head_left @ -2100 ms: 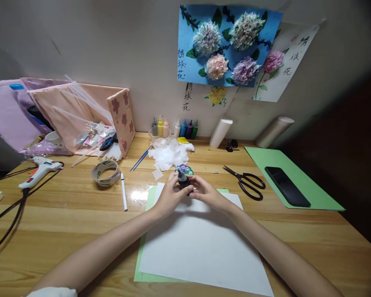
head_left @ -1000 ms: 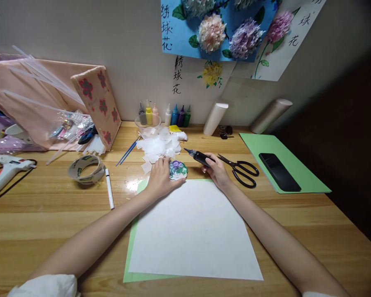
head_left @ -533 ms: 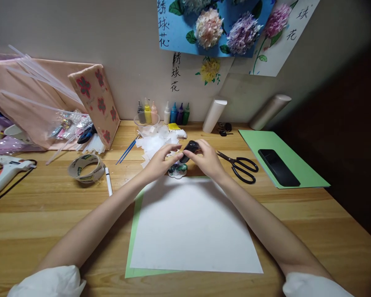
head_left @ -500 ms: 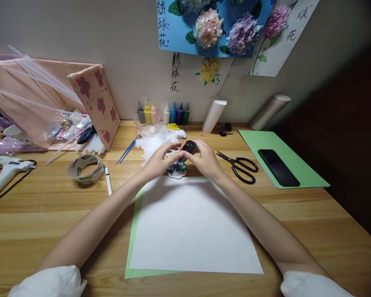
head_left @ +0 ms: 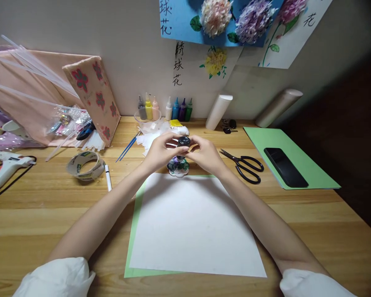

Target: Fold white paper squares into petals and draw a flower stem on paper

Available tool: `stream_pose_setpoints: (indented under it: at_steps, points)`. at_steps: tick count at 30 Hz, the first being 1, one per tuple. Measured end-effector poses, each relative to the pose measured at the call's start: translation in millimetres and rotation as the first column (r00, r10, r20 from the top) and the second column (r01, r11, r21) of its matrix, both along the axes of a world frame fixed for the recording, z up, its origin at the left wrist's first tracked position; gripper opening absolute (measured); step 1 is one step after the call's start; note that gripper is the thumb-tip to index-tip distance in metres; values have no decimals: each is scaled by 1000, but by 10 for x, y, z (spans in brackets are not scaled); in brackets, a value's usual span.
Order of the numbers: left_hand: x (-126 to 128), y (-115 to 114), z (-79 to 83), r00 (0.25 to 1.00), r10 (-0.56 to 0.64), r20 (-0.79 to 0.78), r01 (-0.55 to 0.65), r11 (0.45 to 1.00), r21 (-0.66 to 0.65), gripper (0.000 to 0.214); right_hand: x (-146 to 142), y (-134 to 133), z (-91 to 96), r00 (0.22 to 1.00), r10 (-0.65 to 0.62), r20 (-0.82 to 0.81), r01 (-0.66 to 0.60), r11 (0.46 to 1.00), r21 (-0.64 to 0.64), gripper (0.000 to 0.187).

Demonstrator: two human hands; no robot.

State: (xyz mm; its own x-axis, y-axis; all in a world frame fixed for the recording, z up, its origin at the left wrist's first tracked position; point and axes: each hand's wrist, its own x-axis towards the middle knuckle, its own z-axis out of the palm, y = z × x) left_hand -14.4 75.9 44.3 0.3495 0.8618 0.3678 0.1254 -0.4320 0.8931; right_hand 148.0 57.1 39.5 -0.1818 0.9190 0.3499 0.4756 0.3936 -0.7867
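Observation:
Between both hands is a small black bottle [head_left: 183, 142], its round glossy top facing me. My left hand [head_left: 165, 152] holds it from the left with thumb and fingers. From the right, my right hand [head_left: 203, 152] grips it too, the thumbs nearly meeting in front. Just below is a paint-stained palette [head_left: 179, 168] with a scalloped rim, smeared green, purple and dark. A large white sheet of paper [head_left: 194, 227] lies in front of it over a green sheet [head_left: 136, 214]. The bottle's lower part is partly hidden by my fingers.
Black scissors [head_left: 245, 165] lie right of my hands, and a phone [head_left: 286, 167] on green card. At left are a tape roll [head_left: 85, 166], a white marker [head_left: 108, 177], blue brushes [head_left: 128, 147] and a glue gun [head_left: 9, 167]. Paint bottles [head_left: 175, 110] line the wall.
The black bottle has gone from tilted to more upright, still between both hands. More of the palette shows below it. The camera view has shifted slightly.

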Motion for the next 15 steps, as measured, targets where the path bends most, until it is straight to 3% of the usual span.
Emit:
stream_pose_setpoints:
  at_steps: [7, 15]
  points:
    - [29, -18, -121, 982, 150, -116, -125, 972, 198, 25, -12, 34, -77, 999, -32, -18, 33, 999, 31, 18]
    - [41, -23, -198, 974, 177, -139, -142, 963, 227, 21, -16, 33, -115, 998, -58, -17, 58, 998, 3, 10]
